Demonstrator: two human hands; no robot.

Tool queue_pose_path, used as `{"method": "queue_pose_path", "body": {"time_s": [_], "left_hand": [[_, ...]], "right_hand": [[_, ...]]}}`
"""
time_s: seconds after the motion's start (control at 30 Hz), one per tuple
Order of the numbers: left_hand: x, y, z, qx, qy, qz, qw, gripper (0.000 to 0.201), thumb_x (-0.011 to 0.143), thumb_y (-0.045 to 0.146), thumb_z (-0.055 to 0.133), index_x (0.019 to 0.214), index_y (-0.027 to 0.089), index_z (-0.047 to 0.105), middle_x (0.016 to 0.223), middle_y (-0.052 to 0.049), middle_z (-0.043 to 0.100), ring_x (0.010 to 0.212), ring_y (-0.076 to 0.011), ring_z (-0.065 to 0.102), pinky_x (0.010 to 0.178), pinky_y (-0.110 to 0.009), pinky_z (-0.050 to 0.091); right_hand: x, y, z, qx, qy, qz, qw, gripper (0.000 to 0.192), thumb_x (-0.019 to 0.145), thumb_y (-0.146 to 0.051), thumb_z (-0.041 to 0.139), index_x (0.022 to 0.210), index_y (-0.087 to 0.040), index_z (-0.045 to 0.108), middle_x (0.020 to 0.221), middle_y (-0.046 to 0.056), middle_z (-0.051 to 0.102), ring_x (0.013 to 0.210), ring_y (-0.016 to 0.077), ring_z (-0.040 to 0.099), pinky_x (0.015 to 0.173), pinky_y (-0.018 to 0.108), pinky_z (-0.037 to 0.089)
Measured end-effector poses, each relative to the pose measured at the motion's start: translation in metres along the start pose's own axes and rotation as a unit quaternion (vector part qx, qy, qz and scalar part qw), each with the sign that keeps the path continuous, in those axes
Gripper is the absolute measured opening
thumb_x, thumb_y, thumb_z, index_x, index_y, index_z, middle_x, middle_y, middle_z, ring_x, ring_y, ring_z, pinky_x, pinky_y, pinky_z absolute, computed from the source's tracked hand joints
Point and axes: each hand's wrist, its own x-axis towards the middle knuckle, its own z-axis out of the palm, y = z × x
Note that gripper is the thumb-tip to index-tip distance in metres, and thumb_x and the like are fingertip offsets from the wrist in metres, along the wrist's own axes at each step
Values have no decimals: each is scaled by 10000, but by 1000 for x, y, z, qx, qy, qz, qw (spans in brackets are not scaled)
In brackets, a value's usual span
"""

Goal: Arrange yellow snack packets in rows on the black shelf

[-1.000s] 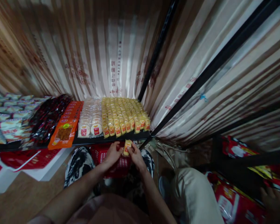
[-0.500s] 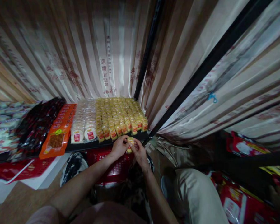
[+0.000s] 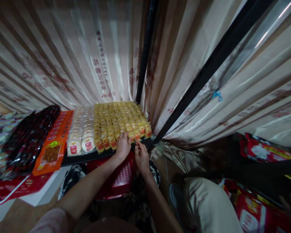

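Small yellow snack packs (image 3: pixel 118 116) in clear wrappers with red-and-orange labels stand in tight rows on a black shelf (image 3: pixel 83 158). My left hand (image 3: pixel 123 147) reaches to the front row, its fingers closed around a pack there that they largely cover. Just right of it, my right hand (image 3: pixel 142 157) is at the shelf's front edge, below the front packs. Its fingers are loosely bent and a little apart, with nothing visible in them. White round snack packs (image 3: pixel 81 129) stand in rows left of the yellow ones.
An orange snack bag (image 3: pixel 52 142) and dark shiny packs (image 3: pixel 31 136) lie farther left. A red basket (image 3: pixel 122 178) is under the shelf. Black poles (image 3: pixel 189 97) and pale curtains (image 3: pixel 75 58) rise behind. At right are another person's knee (image 3: pixel 208 200) and red bags (image 3: pixel 252 204).
Both hands held a small yellow pack in front of the shelf earlier. My left hand has moved forward to the front row, and my right hand has come away from it. The view has shifted slightly.
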Motion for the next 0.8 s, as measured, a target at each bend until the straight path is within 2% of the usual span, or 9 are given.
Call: {"method": "queue_pose_path", "body": {"time_s": [0.2,0.37,0.57,0.8], "left_hand": [[6,2,1,59,-5,-9,998,243,847,154,456,1078,109,516,1050,-124,514,923,-208,562,816,-349,475],[9,3,3,82,-12,-7,997,274,843,146,457,1111,102,497,1055,-127,524,928,-212,572,834,-349,471],[9,2,10,78,-6,-4,997,334,851,143,427,1183,110,427,1074,-135,528,936,-216,570,819,-362,481],[0,-2,16,60,8,22,998,330,880,156,385,1209,129,379,1041,-111,539,911,-192,575,801,-336,496]], "right_hand": [[5,6,3,-9,-10,-13,1000,337,856,-225,384,1121,-137,573,1061,130,602,949,182,585,804,329,516],[9,7,7,-15,4,-7,1000,361,856,-217,363,1158,-140,546,1077,135,571,895,170,586,803,342,516],[15,9,10,-39,20,31,999,473,836,-225,390,1298,-126,398,1019,124,552,839,166,588,736,327,530],[23,11,6,-87,19,-16,996,437,848,-206,362,1269,-153,464,955,102,547,843,170,573,779,327,515]]}}
